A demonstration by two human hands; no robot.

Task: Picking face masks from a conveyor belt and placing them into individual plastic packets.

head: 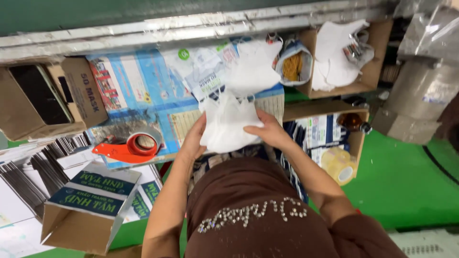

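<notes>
Both my hands hold a stack of white face masks (228, 122) over the work surface. My left hand (193, 138) grips the stack's left edge and my right hand (267, 130) clasps its right side. More white masks (253, 67) lie just beyond the stack, on printed blue sheets (143, 91). My brown top with a sparkly pattern fills the bottom of the view.
An orange tape dispenser (131, 147) lies left of my hands. An open cardboard box (36, 98) stands at far left, a printed carton (91, 210) at lower left. Boxes at right hold white masks (337, 57) and tape rolls (340, 165). Green floor lies at the right.
</notes>
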